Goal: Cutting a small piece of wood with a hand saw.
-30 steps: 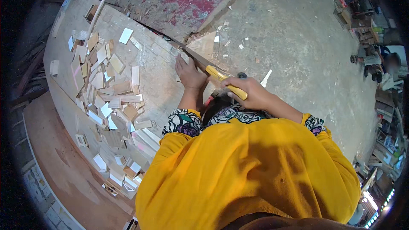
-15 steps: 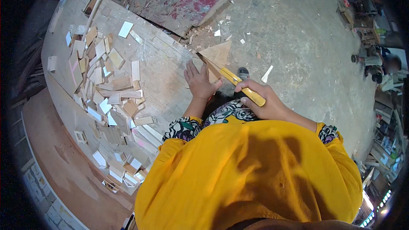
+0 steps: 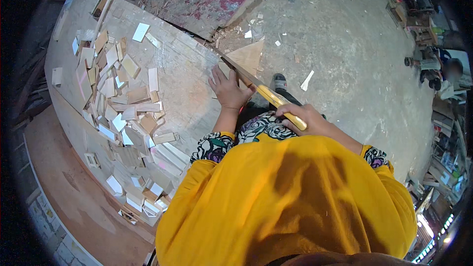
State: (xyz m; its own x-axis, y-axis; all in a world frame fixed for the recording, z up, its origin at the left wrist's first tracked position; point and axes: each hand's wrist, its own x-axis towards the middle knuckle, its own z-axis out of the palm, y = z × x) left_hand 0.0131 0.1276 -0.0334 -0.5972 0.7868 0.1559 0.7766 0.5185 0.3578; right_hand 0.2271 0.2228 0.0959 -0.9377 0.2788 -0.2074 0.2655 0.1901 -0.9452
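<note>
My right hand [image 3: 310, 121] is closed around the yellow handle [image 3: 277, 102] of a handsaw. Its thin blade [image 3: 240, 68] points away from me to the upper left, along the worktable's edge. My left hand [image 3: 229, 91] lies with fingers spread at that edge, just left of the blade, its thumb toward the saw. Beneath the fingers is a piece of wood, mostly hidden. Right of the blade shows a pale triangular piece of plywood [image 3: 250, 54]; whether it joins the wood under my hand, I cannot tell.
Many wood offcuts [image 3: 140, 94] are heaped on the left of the worktable [image 3: 187, 76]. Wood scraps [image 3: 307, 80] dot the concrete floor [image 3: 345, 69]. My foot [image 3: 280, 81] stands right of the table edge. Another person [image 3: 438, 66] sits at the far right among clutter.
My right hand has drawn the saw back toward my body, and more of the blade shows past the wood. My left hand stays in place. The view has shifted slightly.
</note>
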